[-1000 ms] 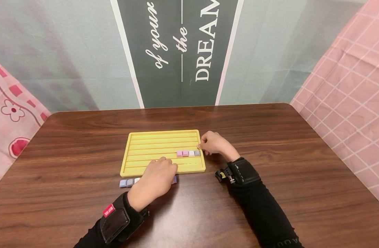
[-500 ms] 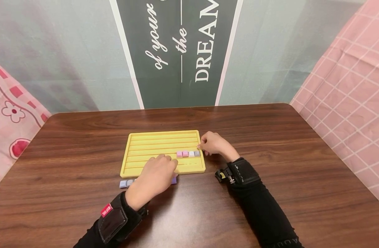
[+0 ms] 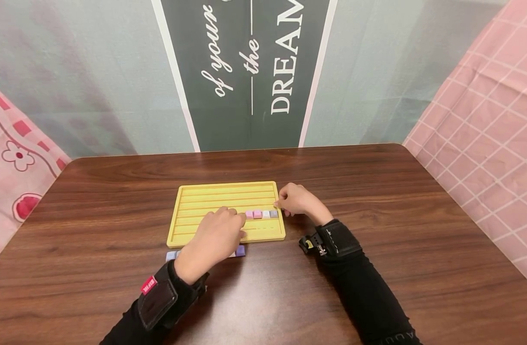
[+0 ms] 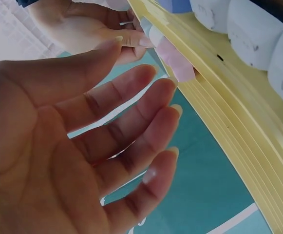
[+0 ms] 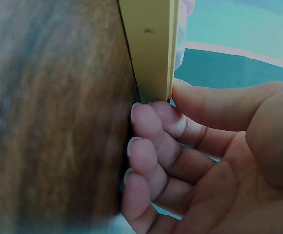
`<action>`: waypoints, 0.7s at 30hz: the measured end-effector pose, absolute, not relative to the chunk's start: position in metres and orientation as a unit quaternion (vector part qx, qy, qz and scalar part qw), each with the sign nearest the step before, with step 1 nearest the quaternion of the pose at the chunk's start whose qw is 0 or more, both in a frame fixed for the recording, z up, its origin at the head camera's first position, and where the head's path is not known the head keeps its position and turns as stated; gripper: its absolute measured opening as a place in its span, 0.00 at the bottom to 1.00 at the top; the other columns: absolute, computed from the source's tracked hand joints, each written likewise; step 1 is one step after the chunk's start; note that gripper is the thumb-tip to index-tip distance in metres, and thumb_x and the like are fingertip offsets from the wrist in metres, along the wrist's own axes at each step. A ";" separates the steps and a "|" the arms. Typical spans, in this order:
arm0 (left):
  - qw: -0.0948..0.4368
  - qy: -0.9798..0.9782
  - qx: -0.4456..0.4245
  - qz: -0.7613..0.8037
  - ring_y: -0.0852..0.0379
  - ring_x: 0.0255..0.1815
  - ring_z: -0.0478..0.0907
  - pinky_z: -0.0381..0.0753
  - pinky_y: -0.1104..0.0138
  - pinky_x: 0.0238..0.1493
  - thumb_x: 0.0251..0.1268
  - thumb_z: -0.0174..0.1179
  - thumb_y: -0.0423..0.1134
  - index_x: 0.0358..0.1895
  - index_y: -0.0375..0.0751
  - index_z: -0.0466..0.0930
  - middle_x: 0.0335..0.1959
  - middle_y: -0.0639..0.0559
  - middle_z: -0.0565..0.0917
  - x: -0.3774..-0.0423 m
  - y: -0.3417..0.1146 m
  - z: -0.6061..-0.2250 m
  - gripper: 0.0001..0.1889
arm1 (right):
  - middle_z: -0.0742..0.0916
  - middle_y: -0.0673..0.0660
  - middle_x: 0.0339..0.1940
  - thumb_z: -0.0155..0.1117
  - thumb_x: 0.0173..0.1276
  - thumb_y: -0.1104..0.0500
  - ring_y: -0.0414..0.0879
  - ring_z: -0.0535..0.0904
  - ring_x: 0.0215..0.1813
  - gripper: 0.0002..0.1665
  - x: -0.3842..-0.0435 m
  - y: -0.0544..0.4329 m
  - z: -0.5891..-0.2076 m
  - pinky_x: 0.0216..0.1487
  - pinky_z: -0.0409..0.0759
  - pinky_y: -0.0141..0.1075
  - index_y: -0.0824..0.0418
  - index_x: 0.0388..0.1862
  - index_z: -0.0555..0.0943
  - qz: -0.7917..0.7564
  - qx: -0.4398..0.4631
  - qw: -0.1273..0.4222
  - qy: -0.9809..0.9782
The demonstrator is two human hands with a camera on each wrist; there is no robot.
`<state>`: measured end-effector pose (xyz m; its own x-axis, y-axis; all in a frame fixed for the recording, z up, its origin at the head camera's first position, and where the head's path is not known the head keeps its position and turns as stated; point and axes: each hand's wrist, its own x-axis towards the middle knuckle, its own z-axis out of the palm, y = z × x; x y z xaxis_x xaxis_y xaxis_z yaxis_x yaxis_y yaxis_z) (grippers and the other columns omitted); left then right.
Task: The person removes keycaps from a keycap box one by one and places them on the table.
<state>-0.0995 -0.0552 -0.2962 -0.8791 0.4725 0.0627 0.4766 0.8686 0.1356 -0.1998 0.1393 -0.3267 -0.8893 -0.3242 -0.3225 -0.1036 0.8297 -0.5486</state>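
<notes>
A yellow ridged tray (image 3: pixel 222 189) lies on the table, with a short row of keycaps at its right: pink keycaps (image 3: pixel 257 214), a white keycap (image 3: pixel 266 214) and a grey keycap (image 3: pixel 274 214). My left hand (image 3: pixel 216 237) is over the tray's front part, fingers loosely bent, index fingertip close beside the leftmost pink keycap. In the left wrist view nothing shows between its thumb and fingers; whether a fingertip touches the pink keycap (image 4: pixel 181 68) I cannot tell. My right hand (image 3: pixel 295 199) pinches the tray's right edge, thumb (image 5: pixel 204 102) at the rim, fingers against the side.
Along the tray's front edge a second row of keycaps lies on the table, partly behind my left hand; a purple keycap (image 3: pixel 240 250) and a pale blue keycap (image 3: pixel 171 255) show at its ends. A curtain with lettering (image 3: pixel 255 72) hangs behind the table (image 3: pixel 354 167).
My left hand has shifted slightly forward over the tray, uncovering more of the front row's right end and covering more of its left. The right hand keeps its place at the tray edge.
</notes>
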 end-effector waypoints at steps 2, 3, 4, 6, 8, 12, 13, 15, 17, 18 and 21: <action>0.011 -0.967 -0.242 -0.076 0.50 0.26 0.73 0.72 0.60 0.23 0.52 0.66 0.37 0.27 0.37 0.78 0.20 0.49 0.73 -0.101 -0.055 -0.296 0.08 | 0.79 0.56 0.13 0.59 0.65 0.58 0.45 0.74 0.17 0.19 -0.200 0.139 -0.327 0.19 0.67 0.31 0.61 0.14 0.71 -0.270 -0.115 0.205 0.934; 0.011 -0.967 -0.241 -0.078 0.50 0.26 0.73 0.72 0.61 0.23 0.53 0.66 0.37 0.28 0.37 0.78 0.20 0.49 0.73 -0.102 -0.055 -0.296 0.08 | 0.79 0.56 0.13 0.59 0.65 0.58 0.45 0.74 0.17 0.19 -0.200 0.139 -0.327 0.19 0.67 0.31 0.61 0.14 0.71 -0.270 -0.114 0.205 0.934; 0.011 -0.968 -0.239 -0.078 0.50 0.26 0.74 0.72 0.61 0.23 0.53 0.66 0.37 0.28 0.36 0.78 0.20 0.48 0.74 -0.102 -0.055 -0.296 0.08 | 0.79 0.56 0.13 0.59 0.65 0.58 0.45 0.74 0.17 0.19 -0.200 0.139 -0.327 0.19 0.67 0.31 0.61 0.14 0.71 -0.270 -0.113 0.205 0.934; 0.009 -0.969 -0.235 -0.077 0.50 0.27 0.74 0.72 0.60 0.23 0.53 0.66 0.38 0.29 0.36 0.79 0.21 0.48 0.75 -0.103 -0.055 -0.297 0.08 | 0.79 0.56 0.13 0.59 0.65 0.58 0.45 0.74 0.17 0.19 -0.200 0.139 -0.328 0.19 0.67 0.31 0.61 0.14 0.71 -0.270 -0.112 0.205 0.934; 0.006 -0.970 -0.231 -0.077 0.50 0.27 0.73 0.72 0.60 0.24 0.53 0.65 0.38 0.30 0.36 0.79 0.21 0.48 0.75 -0.105 -0.055 -0.297 0.08 | 0.79 0.56 0.13 0.59 0.65 0.59 0.45 0.74 0.17 0.19 -0.200 0.139 -0.328 0.19 0.67 0.31 0.61 0.15 0.72 -0.271 -0.111 0.205 0.934; 0.005 -0.970 -0.228 -0.081 0.50 0.26 0.73 0.71 0.60 0.23 0.54 0.64 0.37 0.29 0.37 0.78 0.20 0.49 0.74 -0.107 -0.055 -0.298 0.07 | 0.79 0.55 0.13 0.59 0.65 0.58 0.45 0.74 0.17 0.19 -0.199 0.139 -0.328 0.19 0.67 0.31 0.62 0.15 0.72 -0.272 -0.110 0.206 0.934; 0.007 -0.970 -0.229 -0.082 0.50 0.25 0.73 0.71 0.60 0.23 0.54 0.64 0.37 0.28 0.37 0.78 0.20 0.49 0.73 -0.108 -0.055 -0.298 0.07 | 0.79 0.55 0.13 0.59 0.65 0.58 0.45 0.74 0.17 0.18 -0.199 0.139 -0.328 0.19 0.67 0.31 0.62 0.15 0.72 -0.272 -0.110 0.206 0.934; 0.009 -0.970 -0.230 -0.085 0.50 0.25 0.73 0.71 0.60 0.23 0.54 0.64 0.37 0.27 0.37 0.77 0.20 0.49 0.73 -0.109 -0.055 -0.299 0.07 | 0.79 0.55 0.13 0.59 0.65 0.58 0.45 0.74 0.17 0.18 -0.199 0.139 -0.328 0.19 0.67 0.31 0.62 0.15 0.73 -0.271 -0.109 0.206 0.934; 0.009 -0.970 -0.229 -0.086 0.51 0.25 0.72 0.71 0.60 0.22 0.54 0.64 0.37 0.26 0.38 0.77 0.19 0.49 0.73 -0.111 -0.055 -0.299 0.07 | 0.79 0.55 0.13 0.59 0.65 0.58 0.45 0.74 0.17 0.19 -0.199 0.139 -0.328 0.19 0.67 0.31 0.62 0.15 0.72 -0.270 -0.111 0.204 0.934; 0.008 -0.970 -0.228 -0.087 0.51 0.25 0.72 0.71 0.60 0.22 0.54 0.63 0.37 0.26 0.38 0.77 0.19 0.49 0.73 -0.111 -0.055 -0.299 0.07 | 0.79 0.55 0.13 0.59 0.65 0.58 0.45 0.74 0.17 0.19 -0.199 0.139 -0.328 0.19 0.67 0.31 0.62 0.15 0.72 -0.270 -0.111 0.204 0.934; 0.000 -0.971 -0.222 -0.086 0.51 0.27 0.74 0.72 0.60 0.24 0.55 0.64 0.38 0.28 0.38 0.78 0.21 0.49 0.75 -0.114 -0.054 -0.300 0.07 | 0.79 0.56 0.13 0.59 0.65 0.58 0.45 0.74 0.17 0.19 -0.199 0.140 -0.328 0.19 0.66 0.31 0.62 0.15 0.72 -0.269 -0.115 0.201 0.935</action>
<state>-0.1138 -0.0542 -0.3000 -0.9016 0.4307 0.0392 0.4309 0.8868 0.1672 -0.1992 0.1396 -0.3281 -0.8924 -0.3230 -0.3150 -0.1065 0.8292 -0.5487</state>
